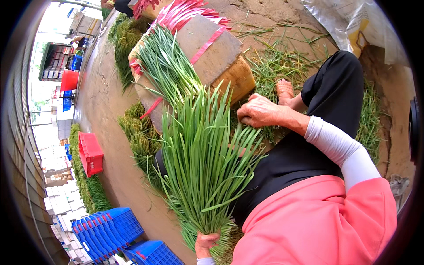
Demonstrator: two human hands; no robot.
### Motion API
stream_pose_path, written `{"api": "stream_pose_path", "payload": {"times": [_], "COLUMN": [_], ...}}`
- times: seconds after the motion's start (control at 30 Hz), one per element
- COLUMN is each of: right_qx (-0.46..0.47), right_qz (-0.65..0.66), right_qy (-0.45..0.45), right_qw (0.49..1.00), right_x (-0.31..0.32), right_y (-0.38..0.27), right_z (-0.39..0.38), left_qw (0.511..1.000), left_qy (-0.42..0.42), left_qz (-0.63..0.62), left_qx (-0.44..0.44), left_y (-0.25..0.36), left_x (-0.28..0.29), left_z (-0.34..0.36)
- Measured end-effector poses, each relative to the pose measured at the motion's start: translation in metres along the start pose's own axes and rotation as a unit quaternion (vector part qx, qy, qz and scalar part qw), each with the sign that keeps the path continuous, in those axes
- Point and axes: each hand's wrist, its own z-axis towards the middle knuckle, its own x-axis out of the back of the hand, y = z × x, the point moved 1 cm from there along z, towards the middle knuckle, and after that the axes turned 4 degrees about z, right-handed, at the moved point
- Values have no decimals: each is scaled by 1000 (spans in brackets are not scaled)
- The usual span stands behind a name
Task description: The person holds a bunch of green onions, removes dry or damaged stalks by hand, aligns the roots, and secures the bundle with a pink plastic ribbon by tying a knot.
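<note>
My left hand [207, 242] is wrapped round the lower end of a big bunch of garlic chives [205, 163], whose long flat green leaves fan out up and away from it. My right hand [258, 110] is closed, its fingers curled by the leaf tips on the bunch's right side; what they hold, if anything, is hidden. Beyond the bunch, a second bundle of chives [170, 62] with pale stalk ends lies across a worn wooden block [221, 42]. A red strap [207, 44] crosses the block, and many red strips [190, 13] are gathered at its far edge.
Loose leaf scraps [282, 66] litter the floor at right, near my bare foot [285, 90]. More chive bundles [139, 128] stand left of the block. Farther left are a red crate [90, 153], blue crates [108, 232] and white boxes [62, 201]. Plastic sacks [340, 22] lie far right.
</note>
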Motion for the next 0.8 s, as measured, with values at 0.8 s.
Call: {"api": "stream_pose_path", "payload": {"times": [0.8], "right_qx": [-172], "right_qz": [-97], "right_qy": [-215], "right_qw": [956], "right_x": [-11], "right_y": [-4], "right_z": [-26], "left_qw": [885], "left_qy": [191], "left_qz": [134], "left_qx": [-403], "left_y": [266], "left_x": [-117], "left_z": [-87]}}
